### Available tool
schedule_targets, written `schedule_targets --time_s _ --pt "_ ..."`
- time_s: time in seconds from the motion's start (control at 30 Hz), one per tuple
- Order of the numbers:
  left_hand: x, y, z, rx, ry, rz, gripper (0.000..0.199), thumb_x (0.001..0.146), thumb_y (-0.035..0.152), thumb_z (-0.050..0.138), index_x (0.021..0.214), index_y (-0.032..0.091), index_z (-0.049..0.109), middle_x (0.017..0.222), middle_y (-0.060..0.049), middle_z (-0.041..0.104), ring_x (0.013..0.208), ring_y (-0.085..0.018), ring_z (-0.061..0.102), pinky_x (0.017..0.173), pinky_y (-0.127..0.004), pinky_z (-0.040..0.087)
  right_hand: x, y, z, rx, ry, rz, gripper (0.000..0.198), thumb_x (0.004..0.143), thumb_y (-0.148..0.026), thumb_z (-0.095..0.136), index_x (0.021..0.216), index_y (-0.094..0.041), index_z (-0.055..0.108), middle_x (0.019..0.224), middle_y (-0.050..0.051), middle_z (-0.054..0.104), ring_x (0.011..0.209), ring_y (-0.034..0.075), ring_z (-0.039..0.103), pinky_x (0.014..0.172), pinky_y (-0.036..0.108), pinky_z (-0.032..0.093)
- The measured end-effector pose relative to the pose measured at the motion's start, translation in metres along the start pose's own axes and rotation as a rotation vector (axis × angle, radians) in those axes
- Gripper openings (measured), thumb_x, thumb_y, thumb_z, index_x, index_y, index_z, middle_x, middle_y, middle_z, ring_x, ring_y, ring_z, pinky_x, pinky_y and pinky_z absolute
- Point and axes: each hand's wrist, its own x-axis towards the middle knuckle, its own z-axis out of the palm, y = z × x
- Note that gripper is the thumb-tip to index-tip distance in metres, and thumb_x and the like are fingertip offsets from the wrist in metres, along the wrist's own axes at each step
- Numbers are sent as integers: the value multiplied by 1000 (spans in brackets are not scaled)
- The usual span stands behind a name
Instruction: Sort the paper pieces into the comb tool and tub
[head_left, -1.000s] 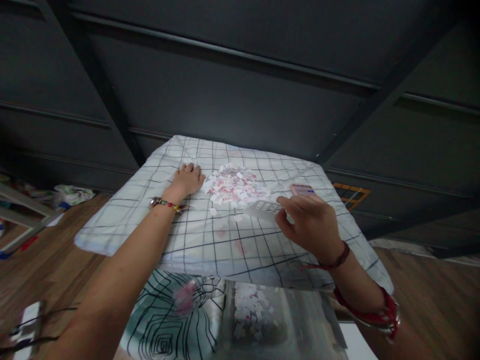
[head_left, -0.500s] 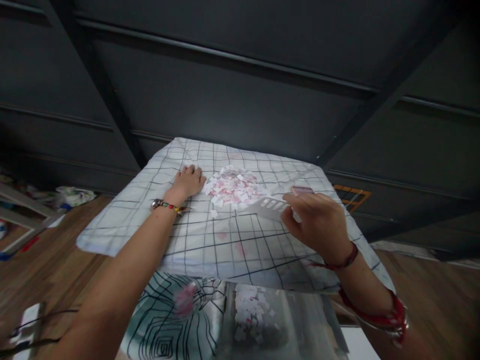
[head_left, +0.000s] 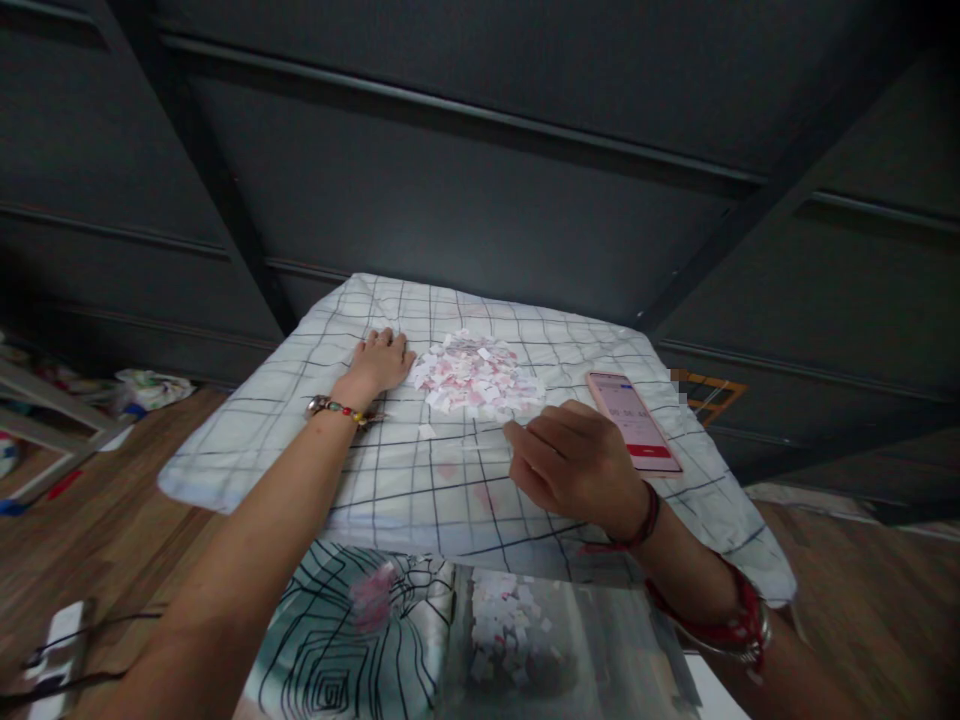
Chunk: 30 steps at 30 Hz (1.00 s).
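My left hand (head_left: 381, 362) lies palm down with fingers stretched out on the checked cloth (head_left: 390, 480), at the left edge of a pile of small white and pink paper pieces (head_left: 480, 372). Lower right of the pile, my right hand (head_left: 574, 462) is curled closed, knuckles up. The flat white slotted scraper it gripped earlier is now hidden or edge-on behind the fingers, and it lies nowhere else on the cloth. One loose paper piece (head_left: 427, 432) sits in front of the pile.
A pink phone (head_left: 636, 424) with a running timer lies right of my right hand. Below the front edge are a clear plastic bin (head_left: 600, 640) with paper pieces inside and a teal patterned cloth (head_left: 330, 640). Dark panels (head_left: 465, 200) stand behind. A power strip (head_left: 64, 650) is at lower left.
My right hand has moved left and toward me, turning so that the scraper's slotted face no longer shows. The phone is now uncovered. My left hand stays in place.
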Motion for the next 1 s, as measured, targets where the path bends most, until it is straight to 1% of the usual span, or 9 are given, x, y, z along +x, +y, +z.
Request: schedule_targets --time_s 0.17,0.27,0.37,0.47,0.57,0.7,0.87,0.93,1.0 --pt "1 1 0 -5 -4 -2 59 98 41 24 149 13 36 158 -16 31 145 -34 26 115 -50 28 -7 0 -11 8 27 43 17 85 -12 49 89 -12 65 60 -1 57 59 13 44 58 29 36" --pt "0 1 -1 -3 -6 -3 59 98 41 24 149 13 36 158 -15 30 146 -34 26 115 -49 28 -2 3 -6 -54 33 76 19 85 -12 47 86 -12 66 58 -1 55 58 13 43 57 30 33" --pt "-2 1 -2 12 4 10 57 98 40 25 147 13 39 156 -16 34 144 -34 29 114 -48 30 7 7 4 -121 -5 107 21 84 -11 45 77 -15 65 55 -2 50 57 14 39 56 30 28" --pt "-3 1 -2 20 16 19 57 98 39 25 146 13 39 155 -16 36 143 -34 31 113 -49 31 15 9 12 -147 -56 71 22 82 -10 44 70 -17 62 55 -2 48 57 15 36 58 31 27" --pt "-3 1 -1 10 9 9 58 98 40 24 148 13 37 157 -16 32 144 -34 29 114 -49 29 19 9 15 -128 -87 4 23 82 -12 44 69 -18 61 56 -2 47 58 15 35 59 32 26" --pt "0 0 0 2 2 4 59 98 41 24 148 13 37 158 -16 31 145 -34 27 115 -48 28 12 11 5 -92 -107 -21 20 81 -11 46 70 -17 62 55 -2 46 58 14 34 56 31 24" --pt "2 -1 1 3 -17 5 60 98 41 22 150 14 34 158 -15 30 146 -33 25 116 -48 27 1 15 -16 -77 -18 -16 17 82 -11 49 81 -14 66 56 -2 52 58 13 39 56 30 30" --pt "1 -1 0 5 -15 10 60 98 41 22 150 14 34 158 -15 30 146 -33 26 116 -48 27 2 15 -17 -97 -9 15 17 82 -11 49 82 -14 67 56 -1 53 58 13 40 56 30 31" --pt "0 0 -1 0 -7 7 60 98 41 22 150 13 34 158 -15 30 146 -33 26 116 -48 27 4 15 -12 -115 -33 51 19 82 -11 48 76 -15 66 55 -1 51 57 14 38 55 30 29"
